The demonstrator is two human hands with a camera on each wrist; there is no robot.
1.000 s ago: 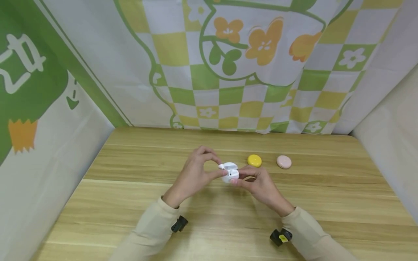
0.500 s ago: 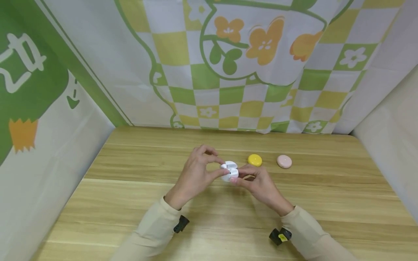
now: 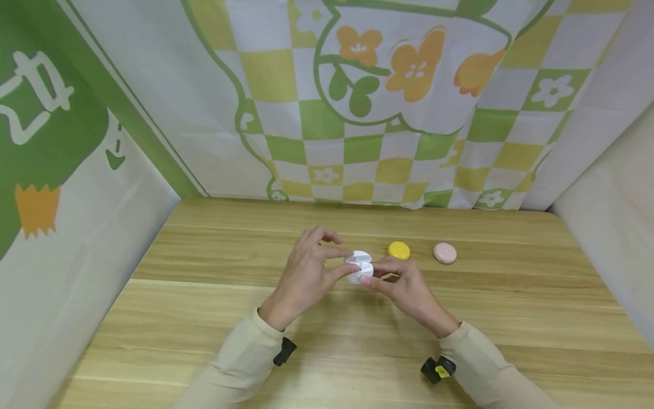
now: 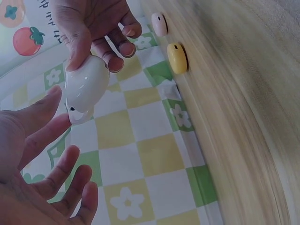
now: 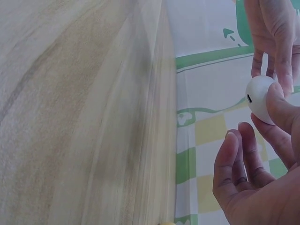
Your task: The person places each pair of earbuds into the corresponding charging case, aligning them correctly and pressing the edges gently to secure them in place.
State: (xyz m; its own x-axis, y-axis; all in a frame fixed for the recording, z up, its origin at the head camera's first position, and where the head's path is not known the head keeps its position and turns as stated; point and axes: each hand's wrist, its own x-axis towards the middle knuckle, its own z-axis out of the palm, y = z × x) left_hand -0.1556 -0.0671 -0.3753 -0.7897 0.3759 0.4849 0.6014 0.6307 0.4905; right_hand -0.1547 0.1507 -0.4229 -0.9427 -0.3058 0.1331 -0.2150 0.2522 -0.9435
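Just left of the yellow disc, an open white earbud case (image 3: 365,274) is held in the air by my right hand (image 3: 411,289), thumb in front and fingers behind. My left hand (image 3: 302,274) brings its thumb and index finger to the case's left side, pinching a white earbud that sits mostly hidden at the opening. In the left wrist view the glossy case (image 4: 89,84) hangs below the right fingers, a small dark spot near its lower end. From the right wrist side the rounded case (image 5: 259,96) shows a dark slot.
A yellow round case (image 3: 398,250) and a pale pink round case (image 3: 445,253) lie on the wooden table (image 3: 230,255) beyond my right hand. Behind the table hangs a checked, flowered cloth (image 3: 322,125).
My left thumb and index finger have moved slightly right and in towards the case, taking the earbud down into the opening. My right hand stays nearly still.
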